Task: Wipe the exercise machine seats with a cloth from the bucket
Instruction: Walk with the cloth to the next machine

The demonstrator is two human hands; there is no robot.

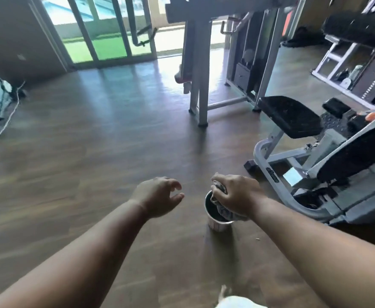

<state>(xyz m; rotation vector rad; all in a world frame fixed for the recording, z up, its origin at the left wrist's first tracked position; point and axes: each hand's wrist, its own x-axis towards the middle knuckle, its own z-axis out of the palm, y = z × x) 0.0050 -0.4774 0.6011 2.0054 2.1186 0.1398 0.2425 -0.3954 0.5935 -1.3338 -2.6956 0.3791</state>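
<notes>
A small white bucket (215,225) with a dark inside stands on the wooden floor. My right hand (235,194) grips a bunched grey cloth (223,211) right over the bucket's rim. My left hand (160,196) hovers to the left of the bucket with loosely curled fingers, holding nothing. To the right stands an exercise machine with a black padded seat (290,115) and a black slanted back pad (357,155) on a grey frame.
A tall grey machine post (201,72) rises behind the bucket. More black padded equipment (357,30) fills the upper right. Glass doors (97,30) lie at the back. A white cord (2,132) and a device lie at the left. Wide wooden floor spreads left.
</notes>
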